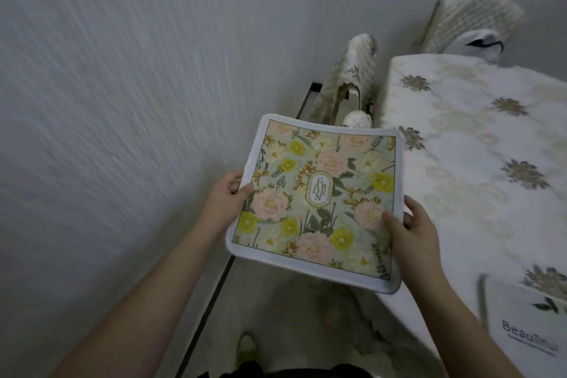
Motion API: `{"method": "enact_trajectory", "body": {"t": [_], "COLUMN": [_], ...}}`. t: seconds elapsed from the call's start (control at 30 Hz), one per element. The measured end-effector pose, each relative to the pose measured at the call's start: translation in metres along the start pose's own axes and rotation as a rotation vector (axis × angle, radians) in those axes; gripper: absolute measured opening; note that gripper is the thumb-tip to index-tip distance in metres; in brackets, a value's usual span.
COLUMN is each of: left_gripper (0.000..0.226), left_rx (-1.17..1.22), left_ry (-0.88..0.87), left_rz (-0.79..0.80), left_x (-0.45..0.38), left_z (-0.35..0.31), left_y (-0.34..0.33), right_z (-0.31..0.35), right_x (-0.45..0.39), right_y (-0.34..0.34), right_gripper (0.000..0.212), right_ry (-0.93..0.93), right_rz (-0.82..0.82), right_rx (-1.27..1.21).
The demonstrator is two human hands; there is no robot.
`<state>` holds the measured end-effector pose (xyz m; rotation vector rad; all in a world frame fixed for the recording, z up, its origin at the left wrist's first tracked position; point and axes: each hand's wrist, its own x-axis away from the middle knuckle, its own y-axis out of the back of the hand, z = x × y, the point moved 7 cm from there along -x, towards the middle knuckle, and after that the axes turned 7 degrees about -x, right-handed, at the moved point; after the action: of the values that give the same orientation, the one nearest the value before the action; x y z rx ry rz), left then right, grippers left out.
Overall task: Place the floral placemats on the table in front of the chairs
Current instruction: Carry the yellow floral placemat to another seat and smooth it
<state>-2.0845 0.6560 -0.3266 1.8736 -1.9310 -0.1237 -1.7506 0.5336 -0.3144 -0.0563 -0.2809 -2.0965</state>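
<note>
My left hand [225, 199] and right hand [409, 230] pinch the placemat [316, 202] by its two side edges, thumbs on top, holding it flat in the air just left of the table [478, 144], nearer my right hand.

Dim, flat indoor light, cool grey cast, no visible source. No hard shadows, no glare. Heavy streaked motion blur on the wall [107, 101] from 9 to 11 o'clock. Floral placemat [316, 202] at centre is the sharpest area; its "GARDEN" label reads fine. Tablecloth [478, 147] at 3 o'clock is soft, smeared towards 4 o'clock, where the printed sheet [527, 325] text is only partly legible. Chairs [352, 77] at 12 to 1 o'clock blurred. Wide-angle distortion bends lines towards the edges.
</note>
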Motion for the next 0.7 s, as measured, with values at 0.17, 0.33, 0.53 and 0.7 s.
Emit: {"method": "enact_trajectory", "body": {"t": [0.17,0.33,0.53,0.7], "left_gripper": [0.026,0.026,0.026,0.028], "left_rx": [-0.021,-0.047,-0.143,-0.208], "left_ry": [-0.088,-0.176,-0.295,-0.349], "left_rz": [0.126,0.263,0.441,0.568], "left_x": [-0.046,-0.072,-0.091,-0.1], "left_z": [-0.033,-0.062,-0.101,-0.135], "left_y": [0.003,-0.024,-0.094,-0.158], "right_z": [0.013,0.004,-0.013,-0.026], "right_x": [0.002,0.012,0.018,0.015], "right_y": [-0.012,0.001,0.042,0.072], "right_gripper": [0.04,0.039,0.036,0.039], "right_ry": [-0.017,-0.06,-0.114,-0.131], "right_rz": [-0.15,-0.307,-0.502,-0.642], "right_rx": [-0.044,-0.106,-0.196,-0.249]}}
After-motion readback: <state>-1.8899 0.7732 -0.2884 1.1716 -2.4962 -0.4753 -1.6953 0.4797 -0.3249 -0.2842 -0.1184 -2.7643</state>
